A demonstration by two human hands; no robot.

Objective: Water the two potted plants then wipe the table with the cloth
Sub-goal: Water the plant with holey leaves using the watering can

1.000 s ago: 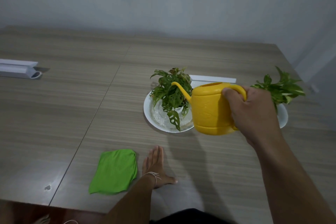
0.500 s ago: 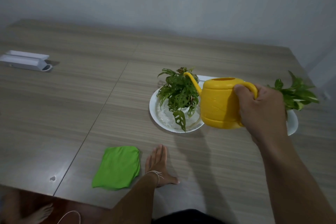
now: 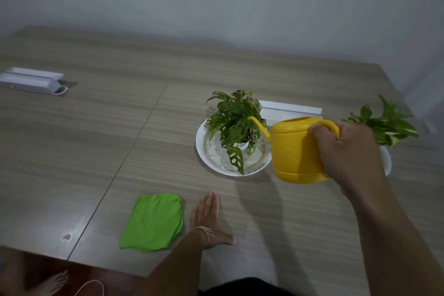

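A wood-grain bench (image 3: 144,113) is carrying a folded green cloth (image 3: 152,222) lying at six o'clock near its front edge. A left hand (image 3: 206,221) is lying flat just beside it. Two white plates (image 3: 204,151) (image 3: 386,160) with potted plants are sitting toward three o'clock, a white box (image 3: 31,80) at ten o'clock.

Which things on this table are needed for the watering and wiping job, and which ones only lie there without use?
Needed for the job:
yellow watering can, gripped by the right hand
holey-leaf plant on a white plate
second plant
green cloth
table

Only lying about:
white box, far left
white tray behind the can
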